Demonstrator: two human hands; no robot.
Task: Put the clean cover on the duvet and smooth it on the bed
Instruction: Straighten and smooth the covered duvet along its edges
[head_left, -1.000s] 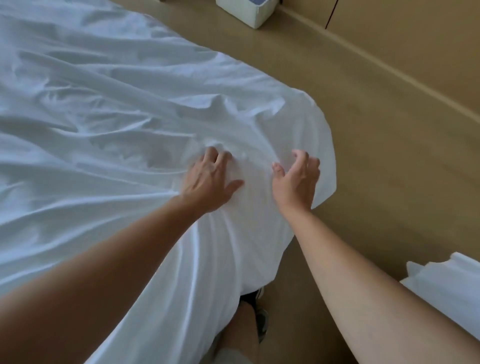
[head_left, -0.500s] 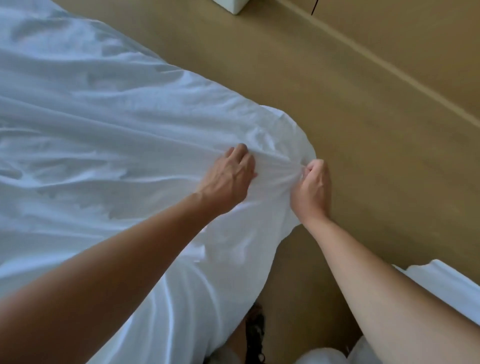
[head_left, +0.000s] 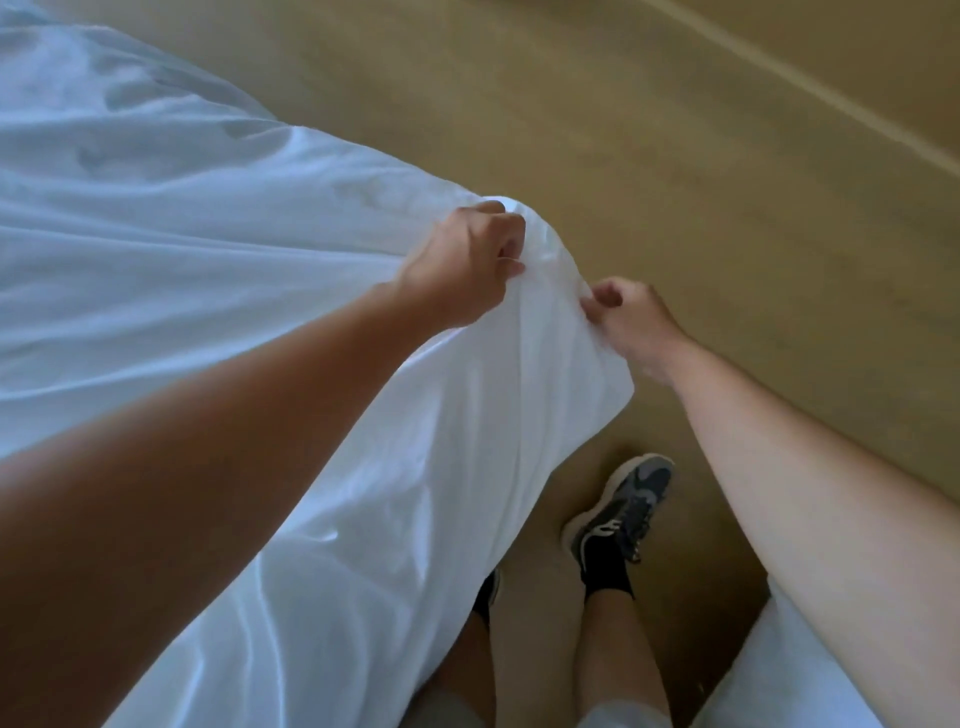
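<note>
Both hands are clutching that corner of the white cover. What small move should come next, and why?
Probably a short tug of the corner outward. The left hand grips bunched fabric of the white fabric duvet cover, the right hand pinches its edge, and creases fan from the grip across the cover, so a pull should draw them flat.

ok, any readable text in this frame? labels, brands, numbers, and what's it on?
None can be read.
duvet cover: plain white, no tag or print in view.
shoe: a pale curved mark on its side, no letters or numbers legible.
floor: bare, no writing.
</note>
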